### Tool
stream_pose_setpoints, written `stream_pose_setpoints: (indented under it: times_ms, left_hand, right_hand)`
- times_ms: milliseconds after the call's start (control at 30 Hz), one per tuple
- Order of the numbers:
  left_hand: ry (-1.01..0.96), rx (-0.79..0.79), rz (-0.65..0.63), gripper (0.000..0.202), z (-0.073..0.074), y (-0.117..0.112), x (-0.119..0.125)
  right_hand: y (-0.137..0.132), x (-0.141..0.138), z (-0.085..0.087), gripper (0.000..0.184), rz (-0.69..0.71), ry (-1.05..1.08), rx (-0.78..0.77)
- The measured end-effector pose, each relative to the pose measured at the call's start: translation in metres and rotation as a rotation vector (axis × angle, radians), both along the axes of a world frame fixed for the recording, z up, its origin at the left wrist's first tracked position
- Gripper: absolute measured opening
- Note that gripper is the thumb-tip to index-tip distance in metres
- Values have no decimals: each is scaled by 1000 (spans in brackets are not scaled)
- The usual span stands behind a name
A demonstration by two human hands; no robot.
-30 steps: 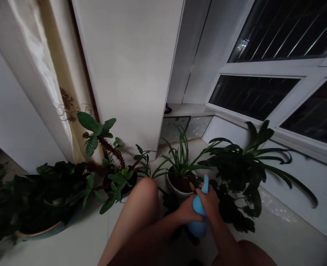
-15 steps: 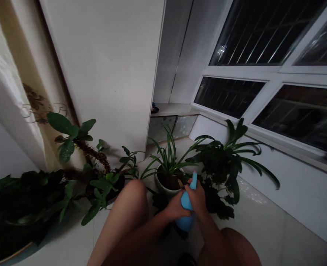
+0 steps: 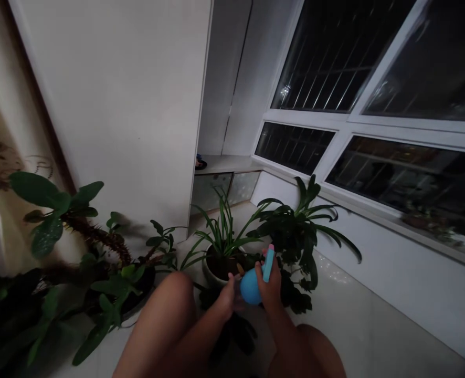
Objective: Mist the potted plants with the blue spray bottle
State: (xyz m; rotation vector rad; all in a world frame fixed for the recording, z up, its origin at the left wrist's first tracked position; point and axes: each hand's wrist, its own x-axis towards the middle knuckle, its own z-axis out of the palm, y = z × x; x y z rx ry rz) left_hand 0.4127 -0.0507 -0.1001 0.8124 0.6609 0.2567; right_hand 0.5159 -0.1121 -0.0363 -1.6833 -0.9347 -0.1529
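Observation:
A round blue spray bottle [image 3: 250,286] with a light blue head and pink tip is held in front of my knees. My right hand [image 3: 271,287] is wrapped round its neck and trigger. My left hand [image 3: 228,296] cups the left side of the bottle's body, fingers curled against it. The nozzle points toward a white pot [image 3: 212,273] holding a plant with long narrow leaves [image 3: 224,236]. A darker broad-leaved plant [image 3: 299,236] stands just right of the bottle.
A thorny-stemmed plant [image 3: 94,236] and several leafy pots [image 3: 114,283] crowd the floor at left. A white wall panel [image 3: 130,105] rises behind; a low shelf [image 3: 224,165] sits in the corner. Barred dark windows [image 3: 354,68] run along the right above a pale tiled floor [image 3: 374,336].
The view has swung to the right and up, shifting the plants leftward. The bottle has risen a little and sits closer to the white pot; both hands stay on it.

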Motion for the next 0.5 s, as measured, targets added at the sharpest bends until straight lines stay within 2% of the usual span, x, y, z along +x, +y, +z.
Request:
stream_pose_setpoints:
  times_ms: [133, 200, 300, 500]
  left_hand:
    - [-56, -228, 93, 68, -9, -7, 12]
    - [-115, -234, 128, 60, -13, -11, 15]
    - [-125, -217, 180, 54, -19, -13, 16]
    - [-133, -175, 150, 51, -21, -14, 15]
  right_hand:
    - [5, 4, 2, 61, -112, 70, 47]
    - [5, 7, 6, 65, -148, 126, 56]
    - [3, 13, 14, 67, -130, 193, 81]
    - [-3, 17, 17, 66, -123, 258, 86]
